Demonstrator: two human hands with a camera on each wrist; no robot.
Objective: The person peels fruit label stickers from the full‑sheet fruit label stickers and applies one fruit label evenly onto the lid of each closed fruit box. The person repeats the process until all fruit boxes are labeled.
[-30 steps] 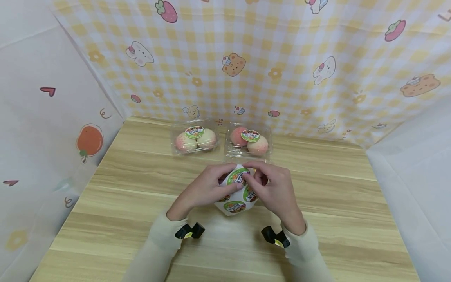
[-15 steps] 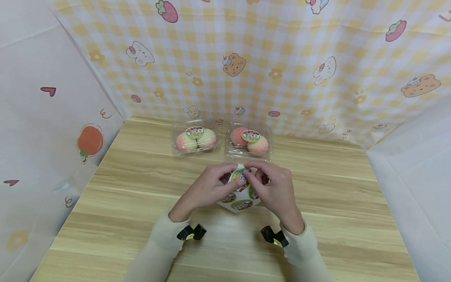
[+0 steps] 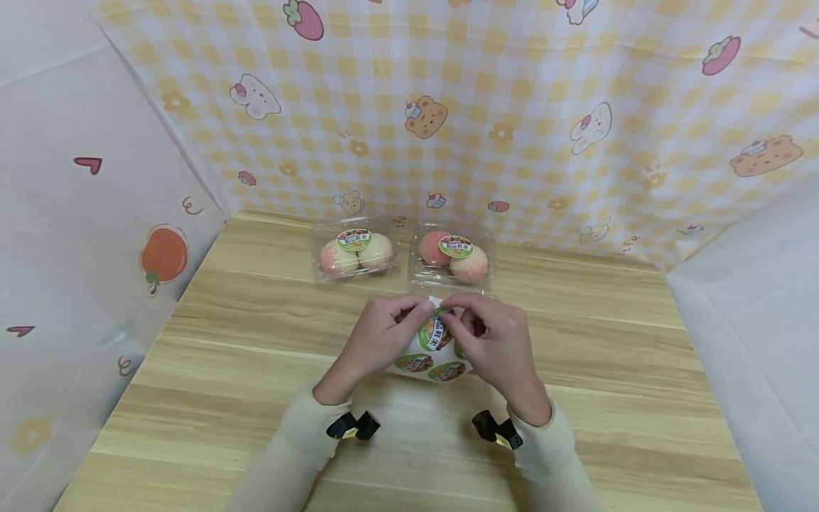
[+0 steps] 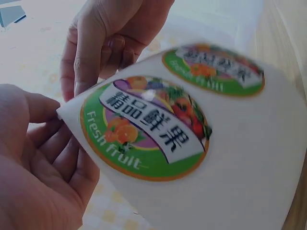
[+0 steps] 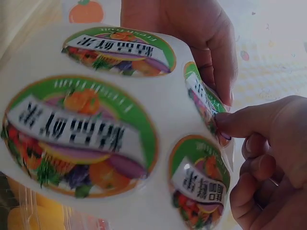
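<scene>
Both hands hold a white sheet printed with oval fruit stickers, up off the table in the head view. My left hand pinches the sheet's far corner between thumb and forefinger; the left wrist view shows this corner at the fingertips. My right hand pinches the same end, its thumb against a sticker near the edge in the right wrist view. A large sticker reading "Fresh fruit" lies flat on the sheet beside the left fingers. The sheet bends and droops toward the person.
Behind the hands stand two clear plastic boxes, the left box and the right box. Each contains two peach-like fruits and has an oval sticker on top. A wooden table spreads around them, with a checked curtain behind.
My left thumb has slid up from the sticker's face to the sheet's far corner. The sheet has turned a little between the hands. My right hand has barely moved; the boxes stay put.
</scene>
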